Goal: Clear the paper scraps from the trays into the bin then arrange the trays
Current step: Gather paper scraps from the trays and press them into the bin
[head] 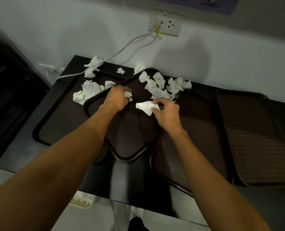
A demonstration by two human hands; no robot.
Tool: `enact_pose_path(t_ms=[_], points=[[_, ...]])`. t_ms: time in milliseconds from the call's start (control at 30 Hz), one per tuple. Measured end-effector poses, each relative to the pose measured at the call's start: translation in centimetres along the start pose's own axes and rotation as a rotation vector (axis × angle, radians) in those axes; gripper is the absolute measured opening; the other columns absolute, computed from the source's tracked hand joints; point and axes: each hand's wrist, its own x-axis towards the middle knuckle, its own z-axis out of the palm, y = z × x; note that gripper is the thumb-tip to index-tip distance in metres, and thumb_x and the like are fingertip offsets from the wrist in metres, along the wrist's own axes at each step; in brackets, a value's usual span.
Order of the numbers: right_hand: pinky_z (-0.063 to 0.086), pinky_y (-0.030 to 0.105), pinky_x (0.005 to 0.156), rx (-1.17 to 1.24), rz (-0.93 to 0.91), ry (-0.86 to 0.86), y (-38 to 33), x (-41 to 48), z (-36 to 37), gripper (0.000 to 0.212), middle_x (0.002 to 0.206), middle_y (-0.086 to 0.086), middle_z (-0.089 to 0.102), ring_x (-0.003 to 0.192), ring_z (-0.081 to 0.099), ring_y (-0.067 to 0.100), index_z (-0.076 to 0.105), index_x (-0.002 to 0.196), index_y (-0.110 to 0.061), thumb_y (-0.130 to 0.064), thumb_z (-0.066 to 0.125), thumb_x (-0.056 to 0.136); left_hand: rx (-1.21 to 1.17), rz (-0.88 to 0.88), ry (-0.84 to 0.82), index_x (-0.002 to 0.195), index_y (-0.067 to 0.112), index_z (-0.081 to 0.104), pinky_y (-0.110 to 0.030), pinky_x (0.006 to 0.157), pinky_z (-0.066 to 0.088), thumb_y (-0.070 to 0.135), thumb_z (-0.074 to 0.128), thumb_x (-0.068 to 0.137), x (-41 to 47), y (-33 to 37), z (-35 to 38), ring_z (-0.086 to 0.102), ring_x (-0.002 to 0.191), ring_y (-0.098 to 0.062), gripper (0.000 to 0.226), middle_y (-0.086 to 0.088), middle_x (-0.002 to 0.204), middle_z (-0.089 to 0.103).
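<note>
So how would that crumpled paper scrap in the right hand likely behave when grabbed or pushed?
The paper scrap in the right hand is probably very light and floppy: it hangs creased and bent from a fingertip pinch. Crumpled like its neighbours, it likely compresses rather than breaks. Pushed across the middle tray, it would probably slide or tumble, not roll far.

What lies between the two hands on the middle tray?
In the head view, only bare tray floor lies between the left hand and the right hand. Each hand holds its own paper scrap, and the two scraps do not touch.
</note>
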Motion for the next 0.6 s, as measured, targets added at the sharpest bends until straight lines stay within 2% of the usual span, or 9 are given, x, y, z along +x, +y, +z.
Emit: enact_pose_path(t_ms=[133, 267, 367, 433, 533, 600], points=[[0.044, 0.001, 0.072, 0.012, 0.034, 0.017, -0.6, -0.6, 0.7, 0.021, 0.112, -0.002, 0.069, 0.093, 0.067, 0.011, 0.075, 0.11, -0.018, -0.016, 0.079, 0.089, -0.167, -0.047, 0.062, 0.119, 0.022, 0.073, -0.022, 0.1, 0.042, 0.02, 0.079, 0.086, -3.0, -1.1, -0.9, 0.061, 0.12, -0.019, 0.033, -0.002, 0.125, 0.069], [0.056, 0.02, 0.079, 0.043, 0.06, 0.05, -1.7, -1.6, 1.5, 0.02, 0.107, 0.0, 0.069, 0.086, 0.068, 0.012, 0.076, 0.108, -0.021, -0.019, 0.08, 0.088, -0.283, -0.11, 0.139, 0.115, 0.025, 0.074, -0.016, 0.088, 0.041, 0.029, 0.08, 0.087, -6.7, -2.1, -2.6, 0.06, 0.11, -0.012, 0.028, 0.004, 0.116, 0.069], [0.06, 0.03, 0.086, 0.086, 0.099, 0.032, -3.1, -2.9, 2.7, 0.017, 0.102, 0.002, 0.071, 0.086, 0.071, 0.017, 0.075, 0.102, -0.026, -0.02, 0.081, 0.087, -0.359, -0.134, 0.206, 0.114, 0.024, 0.074, -0.001, 0.072, 0.039, 0.029, 0.079, 0.088, -10.0, -2.8, -4.1, 0.061, 0.101, -0.006, 0.027, 0.005, 0.113, 0.068], [0.06, 0.036, 0.088, 0.109, 0.104, 0.003, -4.1, -3.9, 3.8, 0.017, 0.1, 0.002, 0.072, 0.085, 0.073, 0.018, 0.074, 0.099, -0.029, -0.021, 0.081, 0.086, -0.426, -0.142, 0.256, 0.111, 0.023, 0.076, 0.003, 0.069, 0.039, 0.03, 0.08, 0.087, -12.3, -3.4, -5.2, 0.063, 0.094, -0.001, 0.025, 0.006, 0.108, 0.07], [0.061, 0.035, 0.088, 0.141, 0.087, -0.04, -6.1, -6.0, 5.6, 0.017, 0.095, 0.0, 0.075, 0.081, 0.074, 0.015, 0.076, 0.101, -0.024, -0.021, 0.082, 0.085, -0.484, -0.17, 0.325, 0.106, 0.026, 0.077, 0.002, 0.074, 0.04, 0.032, 0.082, 0.085, -15.9, -4.9, -6.6, 0.063, 0.096, 0.008, 0.022, 0.012, 0.102, 0.073], [0.061, 0.025, 0.083, 0.169, 0.079, -0.068, -7.8, -7.7, 6.7, 0.018, 0.094, 0.0, 0.076, 0.077, 0.075, 0.011, 0.077, 0.104, -0.02, -0.018, 0.081, 0.087, -0.501, -0.185, 0.352, 0.105, 0.026, 0.077, 0.001, 0.074, 0.041, 0.031, 0.082, 0.085, -18.4, -6.1, -7.6, 0.061, 0.091, 0.014, 0.021, 0.014, 0.098, 0.072]])
